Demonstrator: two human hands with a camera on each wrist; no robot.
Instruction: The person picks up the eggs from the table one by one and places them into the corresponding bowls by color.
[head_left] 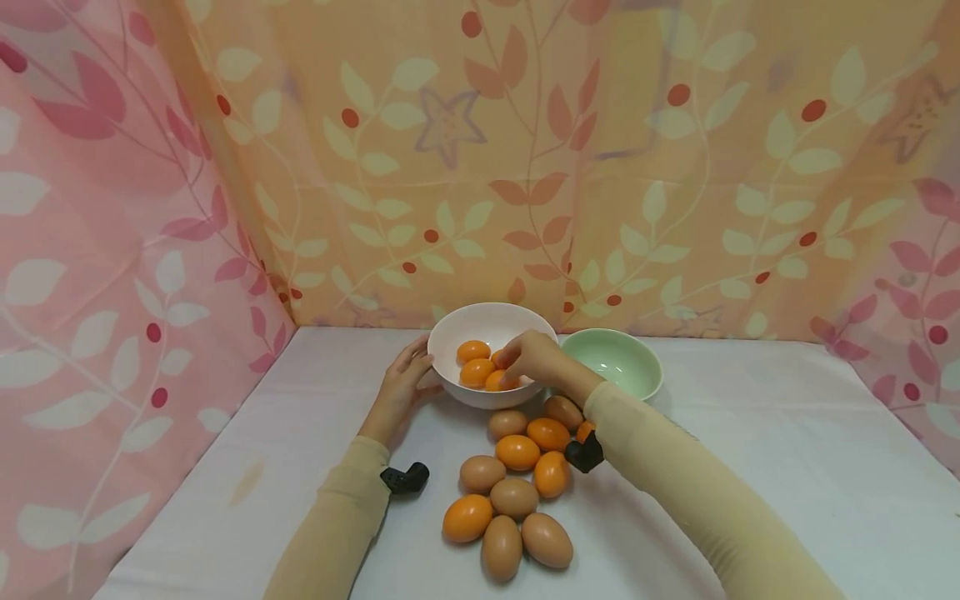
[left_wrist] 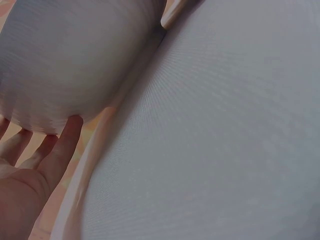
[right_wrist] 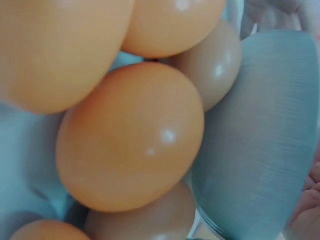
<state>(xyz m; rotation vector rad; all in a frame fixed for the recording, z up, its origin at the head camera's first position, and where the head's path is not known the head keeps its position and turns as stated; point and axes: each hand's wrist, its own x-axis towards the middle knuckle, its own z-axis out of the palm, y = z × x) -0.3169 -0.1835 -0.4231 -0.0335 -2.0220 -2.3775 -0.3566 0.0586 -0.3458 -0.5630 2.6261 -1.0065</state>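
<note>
A white bowl (head_left: 491,400) holds several orange eggs (head_left: 476,373). My left hand (head_left: 401,387) rests against the bowl's left side; in the left wrist view its fairly straight fingers (left_wrist: 62,150) touch the curved outer wall. Over the bowl's right rim reaches my right hand (head_left: 536,358), its bent fingers down inside, pinching an orange egg (head_left: 498,382) at the near side. In front of the bowl lie brown eggs (head_left: 502,546) mixed with more orange eggs (head_left: 517,452). The right wrist view shows some of these close up, with an orange egg (right_wrist: 130,137) beside the bowl's outer wall (right_wrist: 255,135).
A pale green bowl (head_left: 622,362) stands right of the white one, partly behind my right forearm. Both stand on a white-covered table (head_left: 787,450). A patterned curtain (head_left: 525,167) hangs behind. Each wrist wears a small black device, such as the left one (head_left: 405,479).
</note>
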